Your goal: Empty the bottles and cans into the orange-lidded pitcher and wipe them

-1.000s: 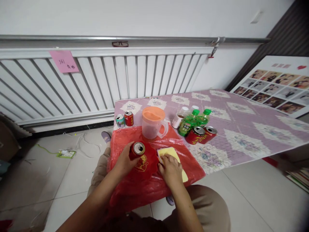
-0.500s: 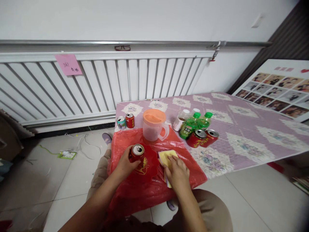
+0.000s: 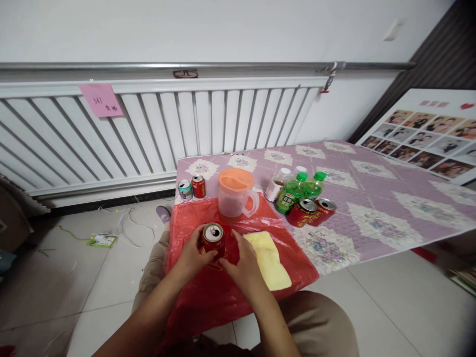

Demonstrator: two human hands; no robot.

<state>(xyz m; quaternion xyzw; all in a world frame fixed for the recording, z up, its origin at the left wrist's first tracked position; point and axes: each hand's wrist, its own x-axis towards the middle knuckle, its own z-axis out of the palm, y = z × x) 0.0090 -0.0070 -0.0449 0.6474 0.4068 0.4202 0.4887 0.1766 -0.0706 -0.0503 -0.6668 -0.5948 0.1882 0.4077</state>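
Observation:
My left hand (image 3: 194,255) is wrapped round a red drink can (image 3: 213,241) with an opened top, which stands upright over the red plastic sheet (image 3: 193,297). Just to the right of the can is my right hand (image 3: 243,260), its thumb and fingers apart and nothing between them. Its thumb comes close to the can's lower side; whether they touch I cannot tell. Beside that hand a folded yellow cloth (image 3: 273,265) lies flat on the sheet. Beyond the can stands a clear plastic pitcher (image 3: 229,201) with an orange lid.
Two small cans, one teal (image 3: 185,191) and one red (image 3: 198,187), stand at the back left. Right of the pitcher are several bottles, including a green one (image 3: 286,198), and two red cans (image 3: 302,214). A radiator (image 3: 156,129) runs behind the table (image 3: 372,208).
My right hand has let go of the yellow cloth and moved left towards the can. The cloth now lies spread more to the right. My left hand still holds the can.

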